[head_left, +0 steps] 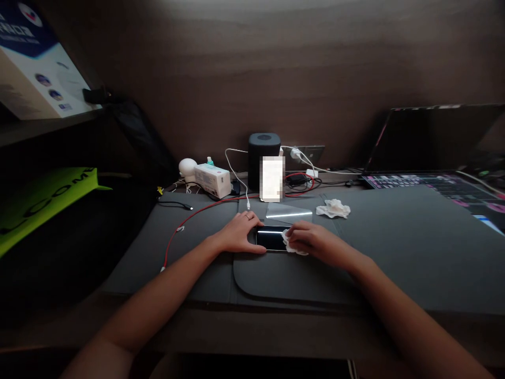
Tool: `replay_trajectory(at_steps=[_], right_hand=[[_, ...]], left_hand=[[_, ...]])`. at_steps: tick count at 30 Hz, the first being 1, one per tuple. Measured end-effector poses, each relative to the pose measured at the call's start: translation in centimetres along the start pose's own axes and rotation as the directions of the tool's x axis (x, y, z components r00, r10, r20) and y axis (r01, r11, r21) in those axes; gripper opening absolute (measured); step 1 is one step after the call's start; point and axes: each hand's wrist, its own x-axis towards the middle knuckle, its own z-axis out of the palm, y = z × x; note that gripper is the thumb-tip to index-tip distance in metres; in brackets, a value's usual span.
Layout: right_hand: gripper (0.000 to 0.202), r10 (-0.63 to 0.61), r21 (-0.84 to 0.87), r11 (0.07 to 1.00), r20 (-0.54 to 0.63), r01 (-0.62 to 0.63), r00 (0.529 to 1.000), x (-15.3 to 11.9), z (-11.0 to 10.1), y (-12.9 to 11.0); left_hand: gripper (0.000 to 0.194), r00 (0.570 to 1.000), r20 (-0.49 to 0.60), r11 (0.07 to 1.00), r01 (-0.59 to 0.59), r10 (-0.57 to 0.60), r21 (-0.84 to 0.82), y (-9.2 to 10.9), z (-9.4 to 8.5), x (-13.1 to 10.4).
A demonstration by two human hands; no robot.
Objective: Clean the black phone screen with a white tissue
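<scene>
A smartphone (272, 241) lies screen up on the grey desk mat, a bright streak of light reflected across its glass. My left hand (240, 234) grips its left end, thumb along the near edge and fingers at the far edge. In my right hand (310, 237) is a crumpled white tissue (291, 243), pressed on the right part of the screen. That end of the phone is hidden under the hand and tissue. Just behind the phone lies a clear, shiny flat sheet (290, 213). A second crumpled tissue (334, 209) rests farther right.
A dark speaker (264, 142) stands at the back beside a small white box (213, 179) and tangled cables. A red cable (169, 242) curves across the mat's left side. An open laptop (434, 142) sits at the right. A shelf with a large box (43, 68) overhangs the left.
</scene>
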Motion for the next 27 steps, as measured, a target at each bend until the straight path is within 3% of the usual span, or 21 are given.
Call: replay_trajectory(at_steps=[6, 12, 21, 27], right_hand=[[0.025, 0.030, -0.033, 0.999, -0.069, -0.033, 0.997, -0.2, 0.2, 0.9], [0.031, -0.019, -0.005, 1.000, -0.024, 0.019, 1.000, -0.1, 0.7, 0.0], [0.030, 0.005, -0.084, 0.996, -0.119, -0.015, 0.993, 0.0, 1.1, 0.0], [0.026, 0.013, -0.213, 0.974, -0.299, -0.080, 0.954, -0.2, 0.7, 0.4]], left_hand=[[0.064, 1.000, 0.000, 1.000, 0.004, -0.004, 0.005, 0.1, -0.1, 0.0], [0.061, 1.000, 0.001, 1.000, 0.007, -0.007, -0.018, 0.3, -0.3, -0.1], [0.060, 1.000, -0.010, 1.000, 0.009, -0.009, -0.003, 0.5, -0.1, -0.1], [0.060, 1.000, -0.006, 1.000, 0.013, -0.013, 0.000, 0.4, -0.1, -0.1]])
